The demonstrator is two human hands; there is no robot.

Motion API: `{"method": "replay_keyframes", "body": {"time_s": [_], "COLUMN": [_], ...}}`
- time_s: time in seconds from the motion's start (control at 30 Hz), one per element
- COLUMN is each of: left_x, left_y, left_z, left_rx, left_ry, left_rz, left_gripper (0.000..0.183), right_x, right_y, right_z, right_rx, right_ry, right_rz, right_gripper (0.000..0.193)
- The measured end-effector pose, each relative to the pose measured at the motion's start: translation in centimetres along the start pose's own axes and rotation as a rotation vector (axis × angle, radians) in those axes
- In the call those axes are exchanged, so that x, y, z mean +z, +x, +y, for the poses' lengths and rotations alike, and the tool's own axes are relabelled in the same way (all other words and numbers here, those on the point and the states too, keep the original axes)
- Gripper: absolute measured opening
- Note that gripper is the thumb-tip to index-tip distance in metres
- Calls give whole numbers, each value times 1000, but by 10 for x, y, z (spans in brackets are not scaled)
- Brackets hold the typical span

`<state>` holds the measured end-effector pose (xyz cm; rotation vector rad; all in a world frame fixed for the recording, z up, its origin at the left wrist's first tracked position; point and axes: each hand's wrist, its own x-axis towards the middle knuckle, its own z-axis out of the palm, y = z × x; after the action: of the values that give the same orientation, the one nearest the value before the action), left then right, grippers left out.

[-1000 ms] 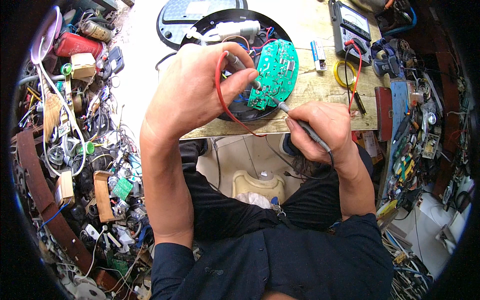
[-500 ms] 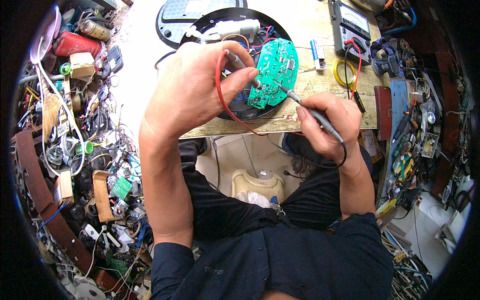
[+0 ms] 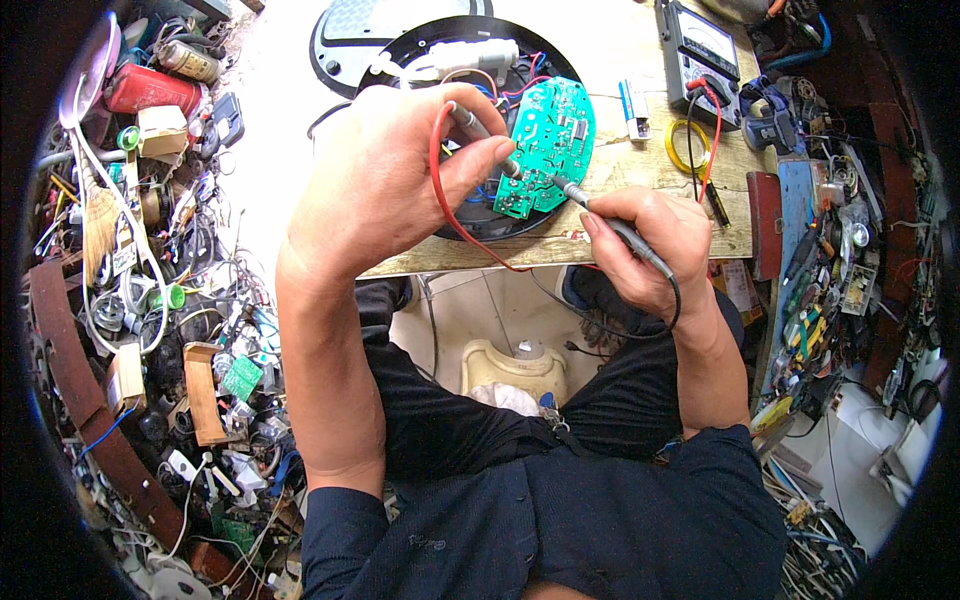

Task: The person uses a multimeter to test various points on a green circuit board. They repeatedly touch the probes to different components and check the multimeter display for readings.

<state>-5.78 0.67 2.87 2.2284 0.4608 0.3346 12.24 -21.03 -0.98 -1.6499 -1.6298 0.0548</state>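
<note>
On a wood-grained table [image 3: 635, 165] amid heaped electronic parts [image 3: 240, 378], a green, curved-edged circuit board [image 3: 555, 125] is resting over a round black housing [image 3: 470, 29], the left hand [image 3: 385, 190] is pinching a red-wired probe [image 3: 470, 122], and the right hand [image 3: 655, 240] is gripping a black-wired probe [image 3: 575, 193].

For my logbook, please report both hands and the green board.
Left hand: grip on red-wire probe. Right hand: grip on black-wire probe. Green board: under both probes, contact unclear. Left hand hides part of black housing.
</note>
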Motion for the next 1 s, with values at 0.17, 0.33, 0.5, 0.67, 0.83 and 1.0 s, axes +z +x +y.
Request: {"method": "replay_keyframes", "body": {"time_s": [0.17, 0.33, 0.5, 0.67, 0.83, 1.0], "left_x": [2, 2, 1, 1, 1, 2], "left_y": [0, 0, 0, 0, 1, 1], "left_z": [-3, -3, -1, -1, -3, 0], "left_rx": [-14, -23, -36, -16, -80, -120], "left_ry": [-15, -16, -5, -34, -115, -171], "left_rz": [-3, -6, -18, -25, -69, -77], "left_gripper": [15, 16, 16, 16, 17, 18], "right_x": [0, 1, 0, -2, -1, -3], "right_y": [0, -1, -1, 0, 1, 1], "right_z": [-1, -1, -1, -1, -1, -1], "right_rx": [16, 24, 19, 33, 46, 48], "right_ry": [10, 15, 8, 34, 36, 29], "right_rz": [1, -2, -4, -27, -26, -31], "right_gripper": [21, 21, 21, 21, 19, 18]}}
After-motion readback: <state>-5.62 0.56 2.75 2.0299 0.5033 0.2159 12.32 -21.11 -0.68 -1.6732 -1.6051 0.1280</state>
